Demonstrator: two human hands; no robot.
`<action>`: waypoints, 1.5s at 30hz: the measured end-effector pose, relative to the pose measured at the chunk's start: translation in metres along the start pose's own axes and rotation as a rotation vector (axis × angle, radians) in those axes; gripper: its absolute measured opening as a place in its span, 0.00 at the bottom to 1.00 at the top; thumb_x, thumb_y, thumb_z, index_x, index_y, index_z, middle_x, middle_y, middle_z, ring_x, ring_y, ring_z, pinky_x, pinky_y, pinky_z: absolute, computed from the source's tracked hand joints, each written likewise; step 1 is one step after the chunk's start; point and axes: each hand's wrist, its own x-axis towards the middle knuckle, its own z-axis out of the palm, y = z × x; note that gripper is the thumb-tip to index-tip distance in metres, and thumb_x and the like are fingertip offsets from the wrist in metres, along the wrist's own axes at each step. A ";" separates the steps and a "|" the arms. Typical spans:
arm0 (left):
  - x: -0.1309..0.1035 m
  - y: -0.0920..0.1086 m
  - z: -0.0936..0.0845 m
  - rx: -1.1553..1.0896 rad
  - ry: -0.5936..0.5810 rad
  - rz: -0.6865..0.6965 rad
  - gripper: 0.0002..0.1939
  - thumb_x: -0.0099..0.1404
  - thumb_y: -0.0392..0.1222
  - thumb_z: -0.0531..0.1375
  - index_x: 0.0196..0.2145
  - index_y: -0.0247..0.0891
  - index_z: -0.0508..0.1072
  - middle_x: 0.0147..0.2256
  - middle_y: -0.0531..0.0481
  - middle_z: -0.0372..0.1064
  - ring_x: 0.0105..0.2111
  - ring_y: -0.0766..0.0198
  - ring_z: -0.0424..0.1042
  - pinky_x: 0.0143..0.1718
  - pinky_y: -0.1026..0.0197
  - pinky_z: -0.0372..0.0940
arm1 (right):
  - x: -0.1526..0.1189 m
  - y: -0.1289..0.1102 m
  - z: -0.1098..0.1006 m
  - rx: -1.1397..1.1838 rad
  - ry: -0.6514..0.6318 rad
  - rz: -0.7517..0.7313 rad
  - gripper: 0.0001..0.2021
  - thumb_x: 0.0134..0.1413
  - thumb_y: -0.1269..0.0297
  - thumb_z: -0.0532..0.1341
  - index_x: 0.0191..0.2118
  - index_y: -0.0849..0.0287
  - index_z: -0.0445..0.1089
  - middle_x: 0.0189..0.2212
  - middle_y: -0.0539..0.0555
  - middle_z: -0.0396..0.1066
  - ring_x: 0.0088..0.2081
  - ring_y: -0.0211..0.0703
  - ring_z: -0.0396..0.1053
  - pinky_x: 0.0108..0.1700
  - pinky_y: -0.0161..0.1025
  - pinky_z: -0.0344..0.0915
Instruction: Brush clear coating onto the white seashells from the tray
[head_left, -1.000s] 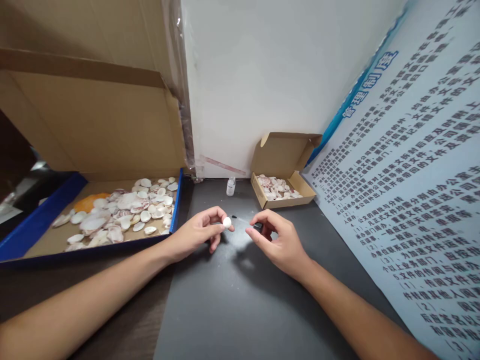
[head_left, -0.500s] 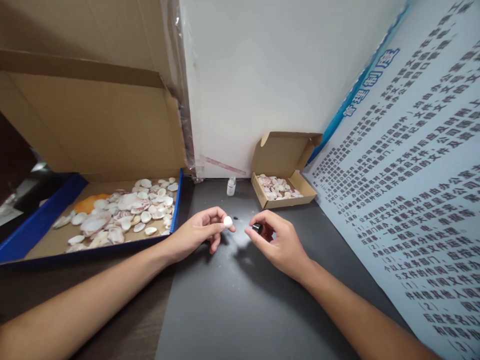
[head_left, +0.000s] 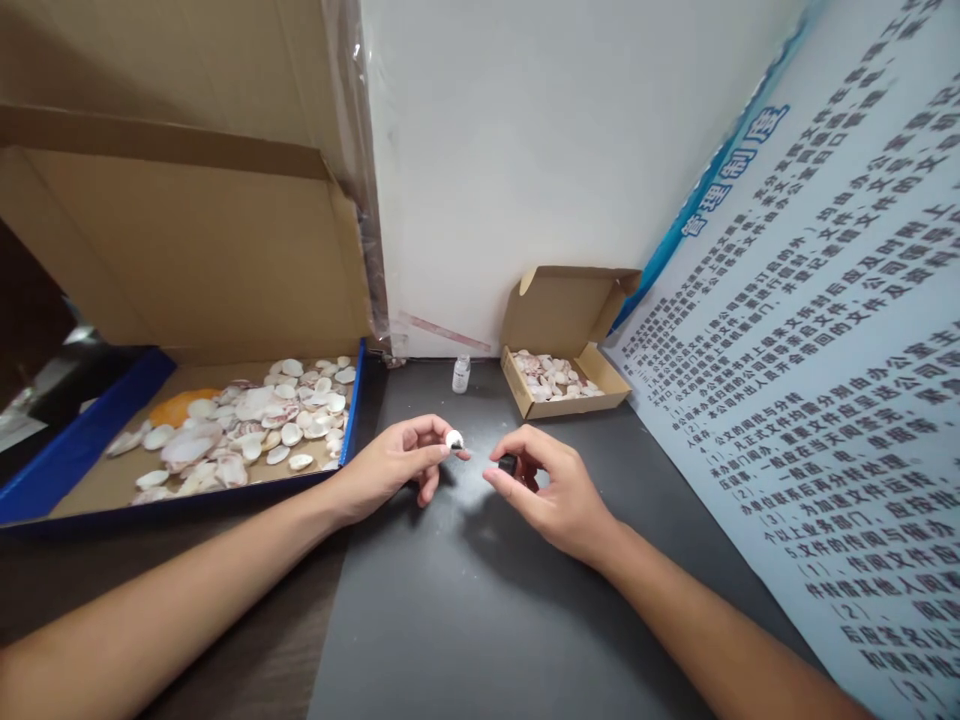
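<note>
My left hand (head_left: 409,455) pinches a small white shell (head_left: 452,438) between thumb and fingers, above the dark tabletop. A small dark spot shows at the lower edge of that shell; whether it is a mark or a brush tip I cannot tell. To the right, my right hand (head_left: 544,480) is closed on a small black cap (head_left: 508,464), which faces the shell with a gap between. Behind both hands stands a small clear bottle (head_left: 460,375) with a label, upright and with no cap visible on it.
On the left lies a blue-edged cardboard box (head_left: 169,362) with its lid up, holding many shells (head_left: 255,405). A smaller open cardboard box (head_left: 574,406) with shells sits back right. A white panel (head_left: 450,200) rises behind, and a printed board (head_left: 825,400) leans along the right.
The black cap in my right hand has moved slightly left and turned. A dark spot that was just right of the shell now shows at the shell's lower edge. My left hand barely moved.
</note>
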 end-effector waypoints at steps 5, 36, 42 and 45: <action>0.000 -0.003 -0.002 0.020 0.025 -0.005 0.12 0.61 0.47 0.62 0.37 0.37 0.67 0.20 0.58 0.63 0.18 0.72 0.62 0.21 0.68 0.59 | 0.001 0.003 0.000 -0.050 0.033 0.053 0.04 0.58 0.63 0.61 0.35 0.57 0.68 0.25 0.48 0.64 0.24 0.35 0.60 0.27 0.33 0.59; 0.000 -0.002 -0.001 0.068 0.040 0.003 0.13 0.63 0.49 0.60 0.36 0.37 0.65 0.17 0.60 0.59 0.17 0.73 0.56 0.19 0.70 0.54 | -0.002 0.001 -0.002 0.026 -0.001 0.065 0.08 0.59 0.66 0.58 0.44 0.58 0.69 0.23 0.46 0.62 0.24 0.35 0.60 0.28 0.32 0.58; 0.001 -0.005 -0.002 0.066 0.034 0.011 0.13 0.63 0.49 0.60 0.37 0.37 0.65 0.17 0.60 0.60 0.17 0.73 0.56 0.19 0.70 0.54 | -0.002 0.000 -0.002 -0.007 0.010 0.080 0.08 0.58 0.66 0.59 0.43 0.58 0.69 0.22 0.45 0.61 0.23 0.34 0.60 0.27 0.32 0.58; 0.001 -0.005 -0.002 0.064 0.038 0.009 0.13 0.63 0.49 0.60 0.37 0.37 0.65 0.17 0.60 0.59 0.17 0.73 0.56 0.19 0.70 0.53 | -0.002 0.000 -0.002 0.040 -0.011 0.056 0.08 0.59 0.65 0.58 0.43 0.57 0.69 0.22 0.45 0.62 0.23 0.35 0.60 0.28 0.32 0.59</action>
